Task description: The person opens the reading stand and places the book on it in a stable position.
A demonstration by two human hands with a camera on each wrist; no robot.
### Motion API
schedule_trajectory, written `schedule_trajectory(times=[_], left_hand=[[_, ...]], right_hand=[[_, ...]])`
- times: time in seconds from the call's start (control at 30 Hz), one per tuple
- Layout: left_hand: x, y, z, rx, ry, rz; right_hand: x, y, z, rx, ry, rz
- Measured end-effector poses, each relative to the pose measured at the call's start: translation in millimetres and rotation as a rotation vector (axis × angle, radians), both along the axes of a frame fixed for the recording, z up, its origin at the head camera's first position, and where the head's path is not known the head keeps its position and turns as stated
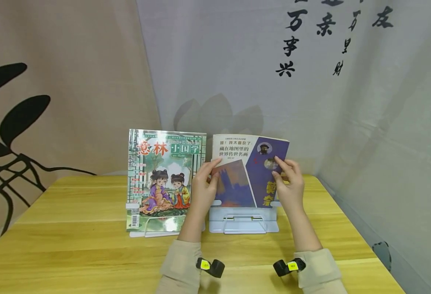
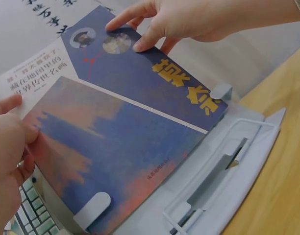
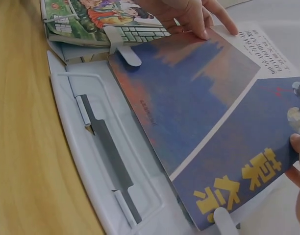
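A paperback book point(image 1: 233, 183) with a white, purple and painted cover leans upright on a white book stand point(image 1: 217, 226). My left hand point(image 1: 203, 188) pinches its left edge between thumb and fingers. On the opposite edge, my right hand point(image 1: 291, 188) grips the book with the thumb on the cover and some fingers behind. Small white clips point(image 2: 93, 210) on the stand lie over the cover's lower corners, as the left wrist view shows. The wire prop of the stand lies in front of the book, below its lower edge.
Just left of the book, a green illustrated magazine point(image 1: 164, 163) stands on a second white stand point(image 1: 138, 234), partly behind my left forearm. Both stands rest on a yellow wooden table point(image 1: 72, 237). Behind it hangs a pale cloth backdrop point(image 1: 215, 61) with black characters.
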State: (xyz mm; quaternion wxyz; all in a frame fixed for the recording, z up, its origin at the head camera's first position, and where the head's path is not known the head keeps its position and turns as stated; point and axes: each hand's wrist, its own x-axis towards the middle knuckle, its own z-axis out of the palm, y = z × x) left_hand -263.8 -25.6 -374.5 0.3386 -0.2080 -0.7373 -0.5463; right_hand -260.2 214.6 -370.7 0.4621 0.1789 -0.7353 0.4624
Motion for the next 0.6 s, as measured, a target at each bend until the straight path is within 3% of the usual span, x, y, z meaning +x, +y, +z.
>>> schedule_trajectory(times=[0.23, 0.47, 0.6], left_hand=[[-1.4, 0.7, -6.7, -0.022, -0.074, 0.035], [-3.2, 2.9, -14.4, -0.076, -0.100, 0.076], [-3.1, 3.8, -16.4, -0.097, -0.104, 0.099]], right_hand=[[-2.4, 1, -5.2, 0.006, -0.072, 0.025], [18.9, -11, 11.1, 0.015, -0.142, 0.036], [18.1, -10, 9.1, 0.018, -0.189, 0.042]])
